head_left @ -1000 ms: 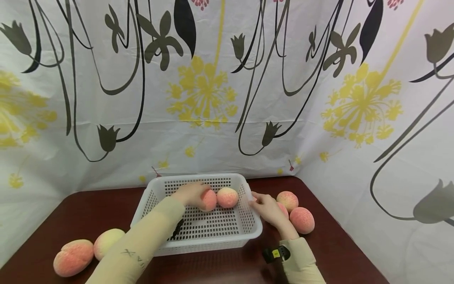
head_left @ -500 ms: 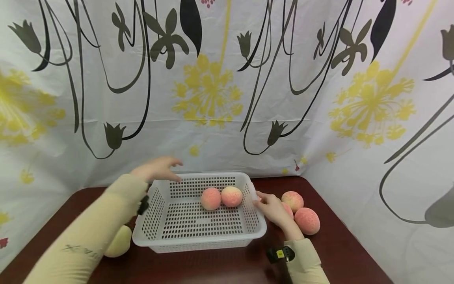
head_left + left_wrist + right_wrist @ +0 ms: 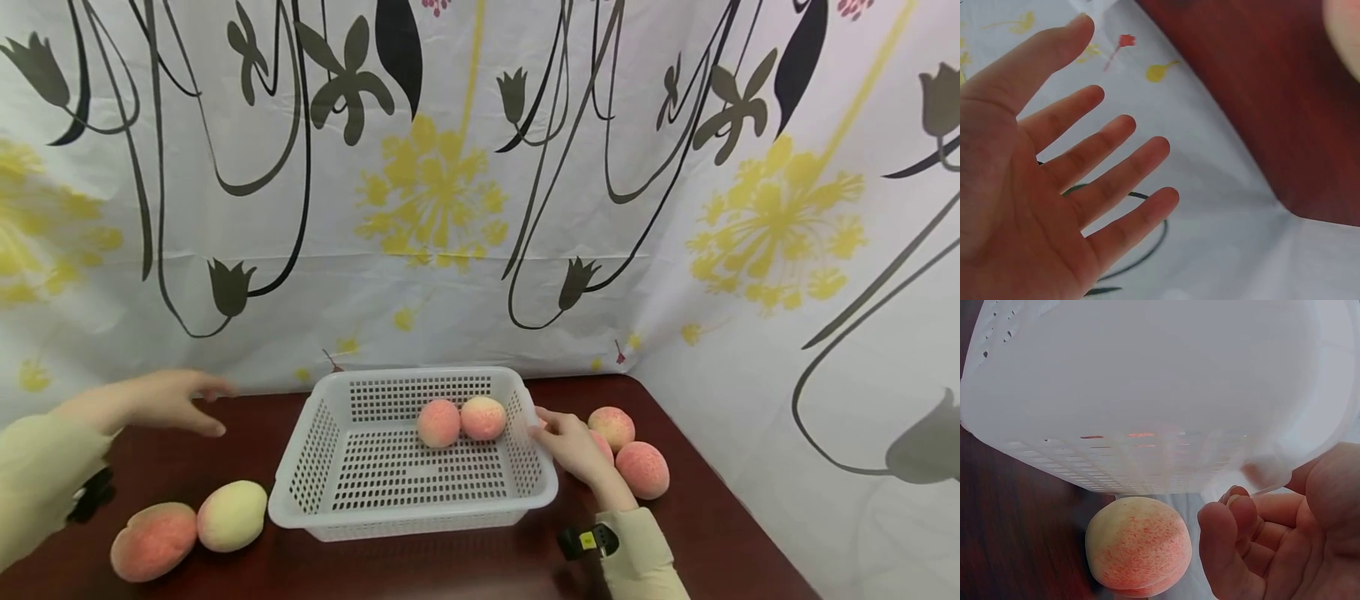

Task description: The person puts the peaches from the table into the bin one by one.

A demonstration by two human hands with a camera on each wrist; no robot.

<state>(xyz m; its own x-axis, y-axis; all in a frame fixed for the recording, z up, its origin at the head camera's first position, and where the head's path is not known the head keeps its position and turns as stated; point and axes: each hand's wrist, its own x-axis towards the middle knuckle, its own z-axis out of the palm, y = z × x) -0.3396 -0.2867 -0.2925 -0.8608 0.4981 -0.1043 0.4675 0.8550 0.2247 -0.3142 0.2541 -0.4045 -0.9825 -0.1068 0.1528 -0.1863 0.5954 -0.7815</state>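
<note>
A white perforated plastic basket (image 3: 412,492) stands mid-table with two peaches inside, a pink peach (image 3: 438,423) and a yellow-pink peach (image 3: 483,417), side by side. My right hand (image 3: 572,446) grips the basket's right rim; in the right wrist view its fingers curl below the rim, near a peach (image 3: 1139,547) beside the basket wall. My left hand (image 3: 161,400) is in the air left of the basket, holding nothing. Its fingers (image 3: 1122,159) spread apart in the left wrist view. Below it on the table lie a reddish peach (image 3: 153,542) and a pale yellow peach (image 3: 232,517).
Right of the basket sit a speckled peach (image 3: 611,427) and a pink peach (image 3: 642,469), with more pink fruit partly hidden behind my right hand. The dark red table (image 3: 420,567) meets a white flowered cloth (image 3: 450,325) at the back and right.
My left hand has let go of the pink peach in the basket, lifted out and moved left over the table. My right hand has stayed at the rim.
</note>
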